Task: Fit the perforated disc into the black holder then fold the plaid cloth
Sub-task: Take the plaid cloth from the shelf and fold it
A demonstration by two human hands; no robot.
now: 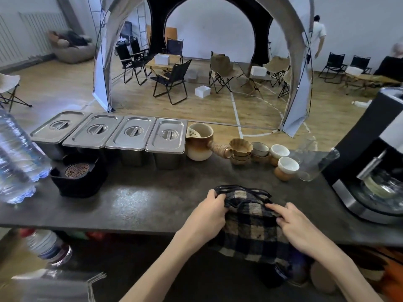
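Observation:
The plaid cloth (248,227), dark blue and beige, lies bunched at the counter's near edge and hangs partly over it. My left hand (210,214) grips its upper left part. My right hand (292,223) presses on its right side, fingers curled into the fabric. Far to the left, the black holder (80,182) stands on the counter with the perforated disc (77,170) lying in its round recess.
Several lidded steel containers (130,135) line the counter's far edge. A ceramic pot (199,141) with a wrapped handle, stacked cups (283,164) and a glass jug (316,162) stand to the right. A machine (375,166) fills the right end. A water bottle (15,158) stands at left.

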